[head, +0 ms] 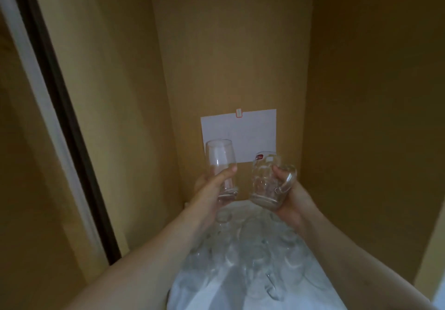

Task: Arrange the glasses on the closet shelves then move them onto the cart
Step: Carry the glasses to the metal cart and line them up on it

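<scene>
Closet (240,45): brown walls, white paper (250,129) on back panel. Shelf (212,293) below, white-lined, crowded with clear glasses (252,249), blurred, count unclear. Left hand (212,189): fingers closed around tumbler (220,167), base nearest camera, raised above shelf. Right hand (289,196): fingers gripping mug (267,182) by handle and body, tilted, red label near rim. Both pieces airborne, just beside each other, near back wall. Judged step: arranging on shelf; cart not in view. Next move calls for finding a free gap and lowering each piece without knocking neighbours.
</scene>
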{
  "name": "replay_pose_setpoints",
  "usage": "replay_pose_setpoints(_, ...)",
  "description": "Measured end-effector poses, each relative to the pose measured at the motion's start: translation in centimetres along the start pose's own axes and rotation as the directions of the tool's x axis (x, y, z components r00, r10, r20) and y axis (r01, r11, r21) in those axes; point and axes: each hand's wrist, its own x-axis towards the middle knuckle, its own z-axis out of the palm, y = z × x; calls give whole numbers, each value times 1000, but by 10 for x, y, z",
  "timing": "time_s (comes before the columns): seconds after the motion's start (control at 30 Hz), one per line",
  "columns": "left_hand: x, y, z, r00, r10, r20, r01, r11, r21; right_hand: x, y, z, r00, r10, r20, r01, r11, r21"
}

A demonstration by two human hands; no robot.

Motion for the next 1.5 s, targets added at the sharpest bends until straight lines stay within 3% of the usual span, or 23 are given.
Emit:
replay_pose_setpoints(0.2,-32,-8,-16,996,-51,75,51,999,7,-61,12,17,996,-68,-63,62,994,-90)
replay_pose_setpoints(0.4,-64,-20,-7,968,-86,234,86,996,10,-125,14,10,967,-162,-195,129,977,-172)
replay_pose_setpoints(0.6,-100,-37,24,905,-129,406,105,991,82,-190,4,-3,930,-266,-256,221,957,-189)
replay_pose_setpoints(0.9,-152,-52,100,838,-136,528,64,986,153,-279,-36,-28,889,-354,-289,293,927,-236)
replay_pose_setpoints(1.07,-192,-67,160,756,-163,634,54,981,188,-338,-66,-61,868,-374,-325,268,906,-327)
replay_pose_setpoints(1.5,-315,-150,333,541,-271,796,69,958,278,-523,-149,-163,721,-500,-479,411,866,-285)
